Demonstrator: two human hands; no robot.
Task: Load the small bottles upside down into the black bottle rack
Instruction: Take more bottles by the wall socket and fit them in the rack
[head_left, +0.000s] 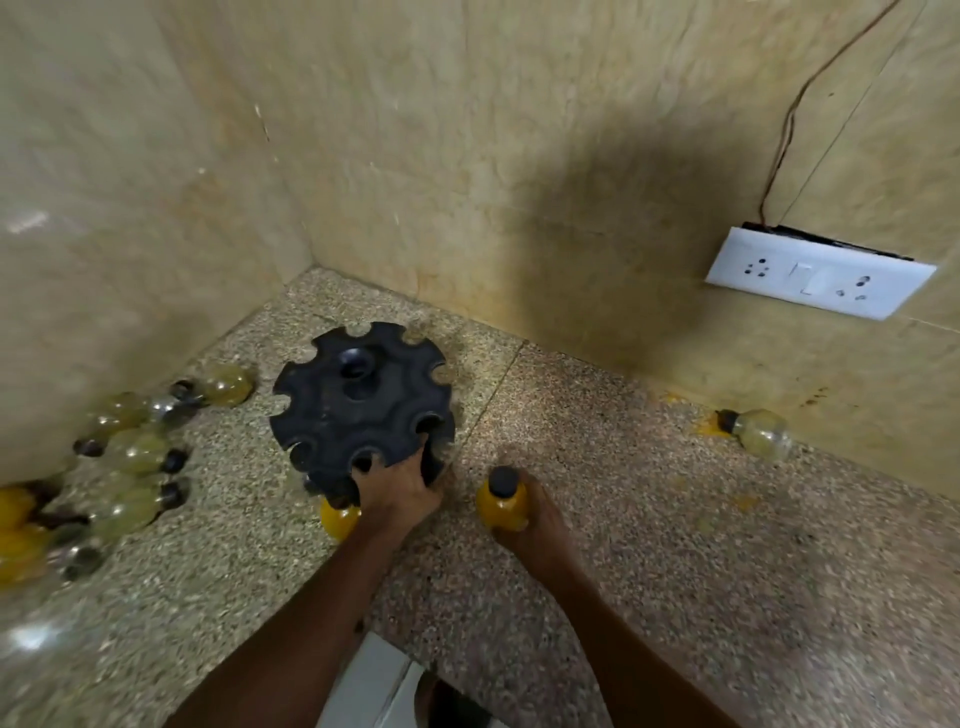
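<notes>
Steadying the black bottle rack (358, 405), the left hand (400, 488) is clamped on its near rim; beside it, the right hand (535, 514) is closed around an upright small bottle (503, 501), awaiting inversion.

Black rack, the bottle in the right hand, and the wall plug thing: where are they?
Black rack (358, 400), head view, its flat top.
Held bottle (501, 506), head view, its yellow body.
Socket plate (818, 273), head view, white face.

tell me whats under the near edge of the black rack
One yellow bottle pokes out below the black rack, beside the left hand gripping the rim. The rack hides its neck and everything else underneath.
</notes>
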